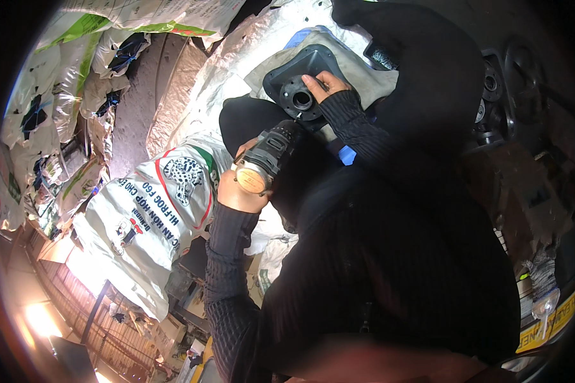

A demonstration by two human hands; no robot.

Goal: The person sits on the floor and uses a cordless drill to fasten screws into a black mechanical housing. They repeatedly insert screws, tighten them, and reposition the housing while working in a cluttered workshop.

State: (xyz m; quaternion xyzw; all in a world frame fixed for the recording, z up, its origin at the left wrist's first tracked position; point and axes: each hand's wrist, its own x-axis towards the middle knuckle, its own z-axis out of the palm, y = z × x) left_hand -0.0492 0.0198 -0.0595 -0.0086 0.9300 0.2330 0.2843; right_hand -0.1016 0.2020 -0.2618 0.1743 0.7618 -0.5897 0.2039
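My left hand [241, 189] grips a dark power drill [266, 157] with a round, yellowish disc on its back end. The drill's bit points at the round end flange of a black horn-shaped part [281, 71], close to the flange's near rim; whether it touches, I cannot tell. That part has a wide squarish mouth with rounded corners and a round flange with a central hole. Fingers of my right hand [329, 85] hold the flange's right side. Under the part lies a light, dirty cloth [372, 82], between my dark-clothed legs.
A printed white sack [166, 204] lies to the left. More crumpled sacks [64, 83] are piled at the far left. On the right, in shadow, are more black round parts [490, 83]. A yellow sign [556, 319] shows at the lower right.
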